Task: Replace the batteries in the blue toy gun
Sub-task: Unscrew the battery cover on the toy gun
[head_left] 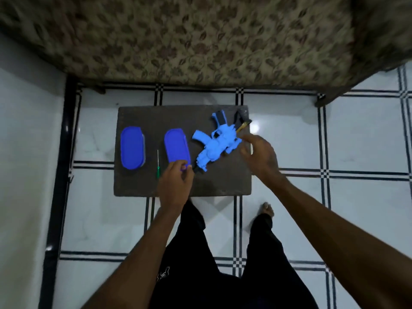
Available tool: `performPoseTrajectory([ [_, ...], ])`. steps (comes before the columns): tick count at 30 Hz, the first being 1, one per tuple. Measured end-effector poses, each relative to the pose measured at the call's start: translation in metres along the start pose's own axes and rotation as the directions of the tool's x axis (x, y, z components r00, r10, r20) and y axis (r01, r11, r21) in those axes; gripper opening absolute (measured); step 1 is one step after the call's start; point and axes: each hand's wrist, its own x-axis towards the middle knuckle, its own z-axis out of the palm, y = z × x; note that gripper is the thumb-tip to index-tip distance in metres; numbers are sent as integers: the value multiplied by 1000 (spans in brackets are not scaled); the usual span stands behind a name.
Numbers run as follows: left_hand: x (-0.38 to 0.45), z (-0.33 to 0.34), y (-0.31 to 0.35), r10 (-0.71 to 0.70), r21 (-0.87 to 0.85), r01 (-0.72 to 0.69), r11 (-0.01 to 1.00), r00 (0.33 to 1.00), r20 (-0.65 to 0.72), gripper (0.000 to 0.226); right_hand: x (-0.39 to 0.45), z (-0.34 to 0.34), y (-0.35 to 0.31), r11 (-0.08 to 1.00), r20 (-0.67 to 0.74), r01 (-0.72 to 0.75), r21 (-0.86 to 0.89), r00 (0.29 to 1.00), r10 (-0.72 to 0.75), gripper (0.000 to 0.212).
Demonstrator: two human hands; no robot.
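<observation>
While the blue toy gun [217, 144] lies flat on the dark mat [182, 184], centre-right of the head view, the left hand [176, 184] pinches a small blue piece [184, 167], prob. the batt cover, at the gun's lower end. The right hand [259, 156] hovers w/ fingers apart, holding nothing, beside the gun. Best steady the body w/ it first; the green screwdriver [158, 163] lies between two blue lidded boxes [132, 150], left.

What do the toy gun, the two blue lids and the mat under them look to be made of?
Toy gun: moulded plastic, matte light blue, with darker parts at the grip.
Lids: smooth plastic, deeper blue with a slight sheen and rounded ends.
Mat: dark grey-brown, dull and slightly mottled; possibly rubber, board or stone, the picture leaves it open.
</observation>
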Motion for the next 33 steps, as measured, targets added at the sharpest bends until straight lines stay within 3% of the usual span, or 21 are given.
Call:
performPoseTrajectory([
  [8,-34,17,161,65,9,-64,998,993,-94,27,12,-155,43,923,81,347,-170,938,-337,50],
  [16,-36,28,264,40,26,-36,999,980,-195,20,36,-235,70,858,72,476,-194,879,-471,60],
  [24,-4,40,279,-84,21,92,996,966,-246,24,96,-249,56,751,98,626,-211,778,-621,53],
  [33,42,55,259,-386,-99,376,921,854,-349,30,196,-213,-5,506,344,827,-247,562,-752,51],
])
